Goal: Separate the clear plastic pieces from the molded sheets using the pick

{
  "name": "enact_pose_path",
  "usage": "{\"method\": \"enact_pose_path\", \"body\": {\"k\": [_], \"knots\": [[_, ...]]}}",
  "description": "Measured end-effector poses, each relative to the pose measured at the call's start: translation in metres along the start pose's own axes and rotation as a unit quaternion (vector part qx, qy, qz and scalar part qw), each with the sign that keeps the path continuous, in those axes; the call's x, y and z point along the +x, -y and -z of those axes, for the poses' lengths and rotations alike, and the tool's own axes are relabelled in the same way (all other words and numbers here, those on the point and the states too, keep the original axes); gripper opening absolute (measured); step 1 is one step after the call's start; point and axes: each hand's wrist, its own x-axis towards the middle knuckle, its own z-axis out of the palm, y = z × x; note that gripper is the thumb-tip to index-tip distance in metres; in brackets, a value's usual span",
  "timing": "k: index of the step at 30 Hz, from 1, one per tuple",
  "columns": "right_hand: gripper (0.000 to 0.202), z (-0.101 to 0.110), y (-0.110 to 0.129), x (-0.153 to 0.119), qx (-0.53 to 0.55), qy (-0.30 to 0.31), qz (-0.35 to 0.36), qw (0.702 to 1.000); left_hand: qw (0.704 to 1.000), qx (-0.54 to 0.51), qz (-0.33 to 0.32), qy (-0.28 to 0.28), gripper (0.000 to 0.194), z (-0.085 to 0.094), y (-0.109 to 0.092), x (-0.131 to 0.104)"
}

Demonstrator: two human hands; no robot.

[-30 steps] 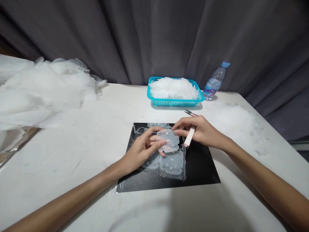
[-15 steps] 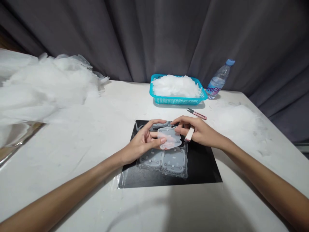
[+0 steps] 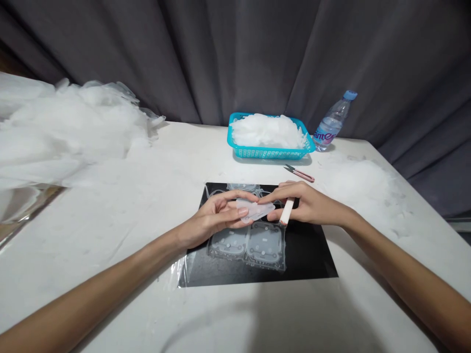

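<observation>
My left hand is closed on a thin translucent plastic piece, pinched between thumb and fingers. The piece is tilted, so it shows narrow. My right hand has its index fingertip at the piece's upper edge and its thumb near the right end. A white flat stick is tucked in the right hand's fingers, its lower end pointing down. Below both hands lies a black mat bearing a clear sheet of moulded rounded-square pieces. The hands cover part of this sheet.
A blue basket full of white pieces stands at the back, beside a water bottle. Pink-handled thread snips lie before it. A large translucent heap fills the left, a smaller white pile the right.
The plastic piece has turned from facing me to a flatter, tilted pose. My right hand has dropped slightly, and more of the sheet's far end shows.
</observation>
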Motion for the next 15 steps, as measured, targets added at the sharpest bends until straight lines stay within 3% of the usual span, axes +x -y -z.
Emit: {"method": "enact_pose_path", "body": {"k": [6, 10, 15], "knots": [[0.037, -0.004, 0.005, 0.0, 0.034, -0.017, -0.012, 0.999, 1.0, 0.003, 0.007, 0.002, 0.031, 0.003, 0.001, -0.001], [0.027, -0.01, 0.009, 0.001, 0.042, -0.05, 0.019, 0.998, 1.0, 0.005, 0.021, -0.002, 0.03, 0.003, 0.0, -0.001], [0.017, -0.014, 0.007, 0.002, 0.038, -0.049, 0.058, 0.996, 0.999, 0.036, 0.013, -0.008, 0.03, 0.001, -0.001, -0.001]]}}
